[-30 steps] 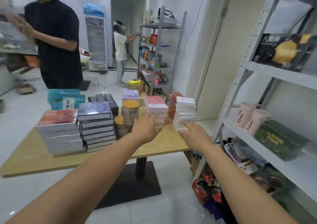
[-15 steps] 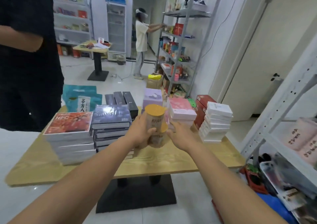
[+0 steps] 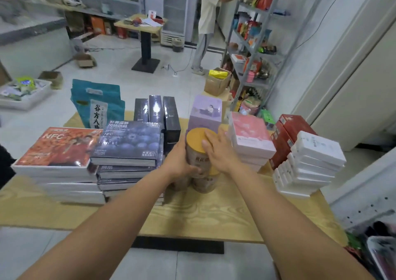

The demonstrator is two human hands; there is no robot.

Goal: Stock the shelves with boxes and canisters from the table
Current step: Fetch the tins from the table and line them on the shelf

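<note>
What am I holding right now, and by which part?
The beige round canister with the yellow lid: the left hand grips its lower left wall, the right hand holds its lid edge and right side.

White walls (image 3: 300, 33), pale tiled floor (image 3: 120, 69)

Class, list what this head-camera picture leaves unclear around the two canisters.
- Lower canister: head view, partly behind the left hand and right hand.
- Upper canister label: head view, blurred, partly under the right hand.
- Left hand's fingertips: head view, behind the upper canister.
- Shelf: head view, cut by the right edge.
</note>
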